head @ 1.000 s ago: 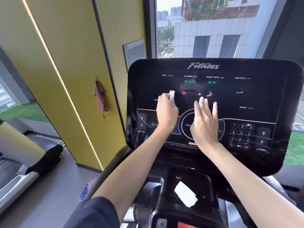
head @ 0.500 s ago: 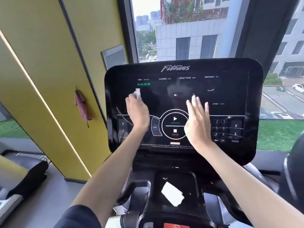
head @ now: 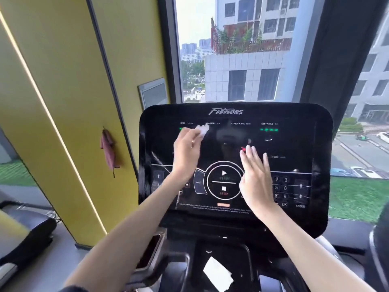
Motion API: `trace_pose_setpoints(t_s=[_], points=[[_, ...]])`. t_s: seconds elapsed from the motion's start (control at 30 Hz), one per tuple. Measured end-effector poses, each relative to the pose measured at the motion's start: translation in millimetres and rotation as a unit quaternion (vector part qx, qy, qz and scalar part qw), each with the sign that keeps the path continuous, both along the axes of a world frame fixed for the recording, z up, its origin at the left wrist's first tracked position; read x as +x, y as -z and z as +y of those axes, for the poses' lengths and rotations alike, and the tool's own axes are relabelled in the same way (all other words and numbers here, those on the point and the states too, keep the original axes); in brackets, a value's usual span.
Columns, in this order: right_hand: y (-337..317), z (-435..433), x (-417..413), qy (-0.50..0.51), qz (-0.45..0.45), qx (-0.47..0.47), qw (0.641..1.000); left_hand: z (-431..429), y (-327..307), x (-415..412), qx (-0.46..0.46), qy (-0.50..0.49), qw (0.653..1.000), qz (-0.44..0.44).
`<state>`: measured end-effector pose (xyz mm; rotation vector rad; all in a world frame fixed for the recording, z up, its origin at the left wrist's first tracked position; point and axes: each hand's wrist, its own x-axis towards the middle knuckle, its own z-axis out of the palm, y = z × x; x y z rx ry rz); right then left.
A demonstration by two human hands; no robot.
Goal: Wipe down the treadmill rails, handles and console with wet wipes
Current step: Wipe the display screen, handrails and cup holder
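The black treadmill console (head: 299,114) faces me, lit with green readouts and a round start/stop dial. My left hand (head: 186,153) holds a white wet wipe (head: 202,130) against the upper left of the screen, just under the calories label. My right hand (head: 255,178) lies flat on the panel with straight fingers, right of the dial and partly over the number keypad. A second white wipe (head: 217,275) lies on the dark tray below the console.
A yellow wall panel (head: 63,102) with a light strip stands to the left, a reddish cloth (head: 108,150) hanging on it. Another treadmill (head: 23,234) sits at the lower left. A window behind the console shows buildings and grass.
My left hand has slid the wipe up and to the right across the screen. My right hand stays flat beside the dial. The head view has tilted up and shifted.
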<state>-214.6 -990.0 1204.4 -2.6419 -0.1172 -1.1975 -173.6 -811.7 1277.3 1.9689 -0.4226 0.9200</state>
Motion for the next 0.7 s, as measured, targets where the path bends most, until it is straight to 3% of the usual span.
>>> trace_pose_setpoints(t_s=[0.1, 0.2, 0.33, 0.5, 0.63, 0.7], points=[[0, 2, 1, 0.003, 0.001, -0.006, 1.0, 35, 0, 25, -0.052, -0.137, 0.988, 0.046], [0, 0, 0, 0.0, 0.013, -0.02, 1.0, 20, 2, 36, -0.096, -0.164, 0.979, 0.077], [-1, -11, 1, -0.011, 0.022, -0.045, 0.999, -49, 4, 32, -0.102, -0.105, 0.988, 0.049], [0, -15, 0, -0.019, 0.01, -0.018, 1.0, -106, 11, 20, -0.011, 0.038, 0.998, 0.056], [0, -11, -9, -0.021, -0.017, 0.01, 1.0, -93, 4, 5, 0.077, 0.162, 0.981, 0.072], [1, -12, -13, -0.027, -0.033, -0.01, 0.999, -66, -3, -2, 0.05, 0.145, 0.987, 0.036]])
